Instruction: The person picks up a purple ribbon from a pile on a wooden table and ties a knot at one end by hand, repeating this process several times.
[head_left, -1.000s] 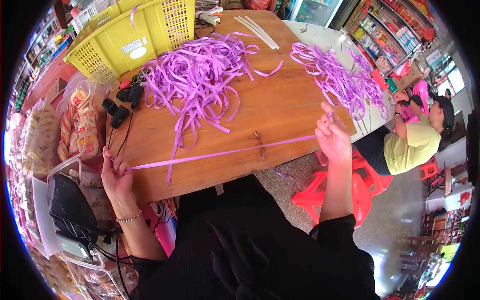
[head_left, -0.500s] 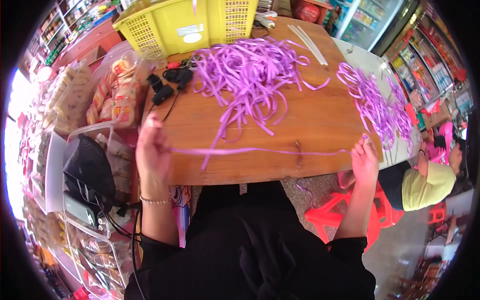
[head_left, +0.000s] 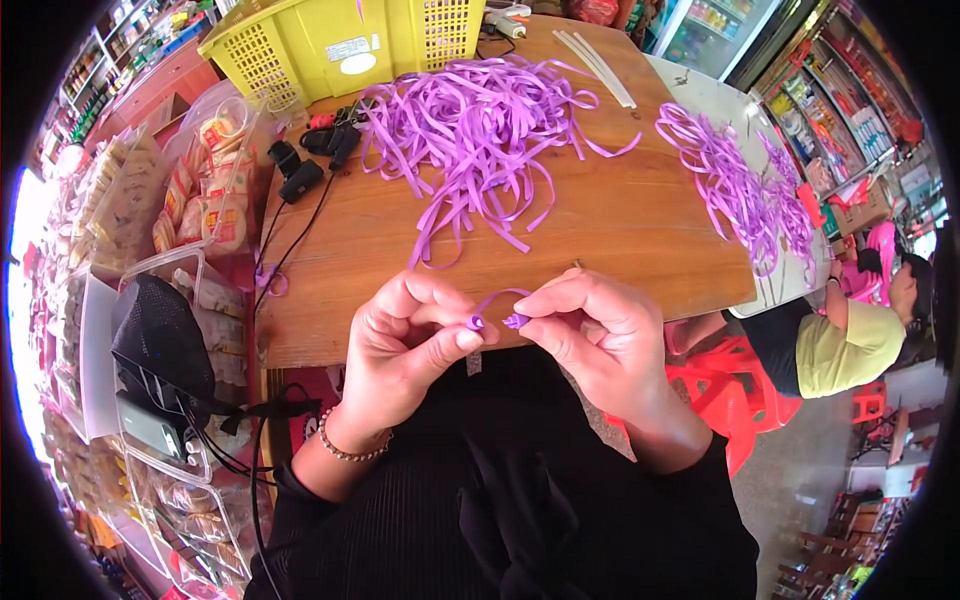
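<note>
Close together at the table's near edge, my two hands share one purple ribbon. My left hand (head_left: 405,345) pinches a small rolled end between thumb and index finger. Between the thumb and fingertips of my right hand (head_left: 600,340) is a small folded purple piece of the ribbon (head_left: 513,321). A short arc of ribbon bridges the fingertips. Beyond them on the wooden table (head_left: 330,270) lies a loose heap of purple ribbons (head_left: 480,120), with a few strands trailing toward me.
A yellow crate (head_left: 350,50) stands at the back left, near black straps and cables (head_left: 300,175). White sticks (head_left: 595,68) lie at the back. More ribbons (head_left: 735,190) cover a white table at right, where a person in yellow (head_left: 850,345) sits. Red stool (head_left: 735,390); packaged goods (head_left: 215,190) line the left.
My hands have come together from wide apart, and the ribbon stretched between them is now a short arc. A small purple loop now shows at the table's left edge.
</note>
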